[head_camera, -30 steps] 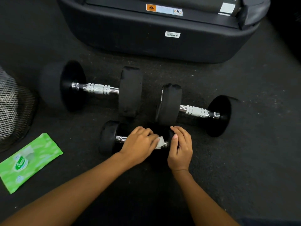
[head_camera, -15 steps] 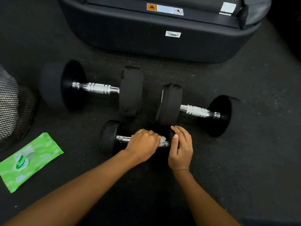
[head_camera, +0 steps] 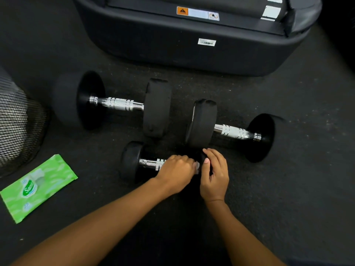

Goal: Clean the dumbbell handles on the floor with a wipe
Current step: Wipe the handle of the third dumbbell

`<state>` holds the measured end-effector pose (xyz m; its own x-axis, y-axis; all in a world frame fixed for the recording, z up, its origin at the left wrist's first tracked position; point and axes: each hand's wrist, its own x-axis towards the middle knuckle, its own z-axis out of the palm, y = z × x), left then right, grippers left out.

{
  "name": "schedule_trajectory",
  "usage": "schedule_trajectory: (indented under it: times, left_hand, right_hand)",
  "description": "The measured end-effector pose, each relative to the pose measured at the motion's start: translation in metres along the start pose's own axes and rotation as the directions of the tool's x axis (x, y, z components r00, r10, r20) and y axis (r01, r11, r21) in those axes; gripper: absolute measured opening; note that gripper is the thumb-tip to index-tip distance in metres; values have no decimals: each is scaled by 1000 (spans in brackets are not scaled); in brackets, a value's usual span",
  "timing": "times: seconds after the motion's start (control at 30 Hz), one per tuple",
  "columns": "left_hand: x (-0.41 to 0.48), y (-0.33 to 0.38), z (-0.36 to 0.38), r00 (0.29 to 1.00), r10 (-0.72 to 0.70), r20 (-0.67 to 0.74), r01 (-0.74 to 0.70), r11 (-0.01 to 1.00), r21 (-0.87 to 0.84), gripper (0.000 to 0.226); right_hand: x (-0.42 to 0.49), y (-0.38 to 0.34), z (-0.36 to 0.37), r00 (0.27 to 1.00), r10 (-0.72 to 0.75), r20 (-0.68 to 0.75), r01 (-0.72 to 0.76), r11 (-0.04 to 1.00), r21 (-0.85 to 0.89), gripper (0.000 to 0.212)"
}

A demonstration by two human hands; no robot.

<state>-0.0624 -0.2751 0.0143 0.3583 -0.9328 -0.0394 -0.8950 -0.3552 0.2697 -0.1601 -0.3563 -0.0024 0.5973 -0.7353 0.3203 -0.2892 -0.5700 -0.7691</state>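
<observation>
Head view, looking down at a dark, speckled floor (head_camera: 288,189) on which three black-ended dumbbells lie. The near dumbbell (head_camera: 132,162), the smallest, lies crosswise just in front of the person. Its chrome handle (head_camera: 150,163) is bare on the left part and covered on the right part by the left hand (head_camera: 175,172). That hand's fingers are curled over the handle and clamp a white wipe (head_camera: 196,167) against it (only a small corner of the wipe shows, between the two hands). The right hand (head_camera: 215,175) grips the right-end weight of the same dumbbell, fingers wrapped over its top and thumb laid on its inner face, so that most of this weight is hidden. Beyond the hands, the far-left dumbbell (head_camera: 157,108) and the right dumbbell (head_camera: 201,123) lie roughly end to end with a narrow gap between their inner weights; both knurled handles are exposed and untouched. The right dumbbell's inner weight stands just behind the right hand's fingertips. A green pack of wipes (head_camera: 38,187) lies flat on the floor at the left, well apart from the dumbbells, with a mesh basket (head_camera: 17,127) just behind it at the frame edge. A black machine base (head_camera: 192,54), bearing a barcode sticker and a warning label, spans the top.
</observation>
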Motion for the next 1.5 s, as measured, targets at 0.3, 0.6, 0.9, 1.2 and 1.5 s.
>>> schedule_trajectory:
  times: [0.3,0.6,0.9,1.2,1.5]
  left_hand:
    - [-6,-25,-13,998,-32,51,27,996,88,43]
    - [-12,-18,2,990,138,-23,-137,990,24,36]
    - [-2,-3,-17,996,1,87,-10,996,92,26]
    - [-3,-24,-17,991,-34,130,24,997,79,32]
    - [-8,-14,-10,991,137,-4,-137,989,-48,4]
  right_hand:
    - [-1,-1,-1,999,-33,2,33,999,-39,36]
    - [-4,1,-3,992,-124,9,124,985,-119,35]
    - [1,2,-3,987,-156,49,160,981,-109,35]
    - [1,0,-1,993,-115,41,116,992,-46,37]
    - [-1,0,-1,993,-115,32,116,993,-37,37]
